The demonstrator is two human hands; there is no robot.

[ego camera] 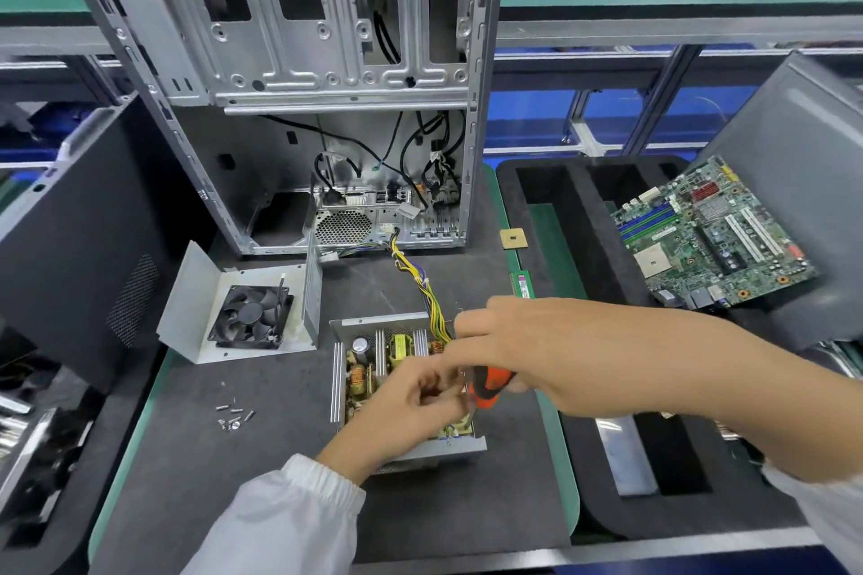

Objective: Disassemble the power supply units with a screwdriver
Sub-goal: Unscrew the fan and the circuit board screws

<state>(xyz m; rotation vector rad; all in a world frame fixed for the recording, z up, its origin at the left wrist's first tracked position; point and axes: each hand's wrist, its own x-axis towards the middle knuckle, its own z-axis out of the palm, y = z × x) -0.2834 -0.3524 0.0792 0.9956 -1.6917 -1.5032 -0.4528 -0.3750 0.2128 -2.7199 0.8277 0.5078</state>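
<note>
An opened power supply unit [373, 364] lies on the dark mat, its circuit board with coils and capacitors exposed. A yellow and black cable bundle [420, 285] runs from it toward the computer case. My right hand [504, 350] grips an orange and black screwdriver [488, 390] over the board's right side. My left hand [420, 397] hovers over the board with curled fingers; whether it pinches something is blurred. The unit's removed metal cover with its black fan [252, 317] lies to the left. Several loose screws [233, 416] lie on the mat.
An open computer case [299, 98] stands behind the unit. A motherboard [710, 238] leans in a black foam tray [560, 210] at the right. A processor chip [513, 240] and a memory stick [522, 285] lie near the tray's edge. A dark side panel [70, 224] stands at the left.
</note>
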